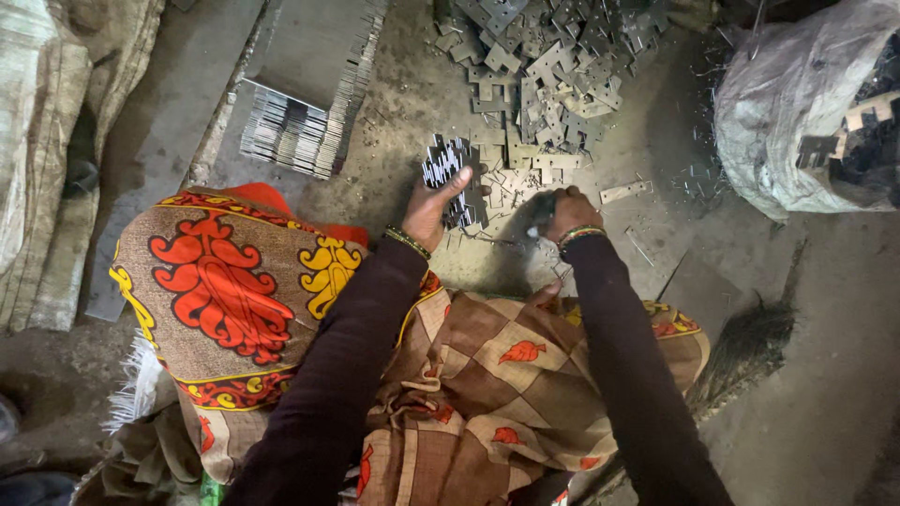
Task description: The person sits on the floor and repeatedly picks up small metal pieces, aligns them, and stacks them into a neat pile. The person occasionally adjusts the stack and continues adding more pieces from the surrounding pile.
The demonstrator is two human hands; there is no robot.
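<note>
Floor: a grey, dusty concrete floor [825, 375] spreads under everything, strewn with fine metal scraps.
Cloth: an orange, red and yellow patterned cloth [234, 281] drapes the person's lap and knees at the bottom centre.
Sacks: a pale woven sack [56, 141] stands at the left edge; a translucent plastic bag of cut metal pieces [797, 112] sits at the upper right.
Loose pile: a heap of flat grey stamped metal plates with notched outlines [548, 70] lies at the top centre, just beyond both hands.
Stacked plates: a neat fanned stack of thin grey metal sheets [305, 126] lies at the upper left, well apart from the hands.
Broom: a dark bristle hand broom [745, 351] lies on the floor right of the right arm.
Left hand: the left hand [429, 211] is closed around a gathered bundle of thin grey metal plates [450, 178], thumb across the front; the bundle stands on edge between the hand and the loose pile.
Right hand: the right hand [567, 214] is curled, fingers down among scattered plates at the near edge of the pile; whether it grips a piece cannot be told.
Bangles: beaded multicoloured bangles [581, 234] circle the right wrist, and a like band the left.
Single strip: a small pale metal strip [625, 192] lies alone, just right of the right hand.
</note>
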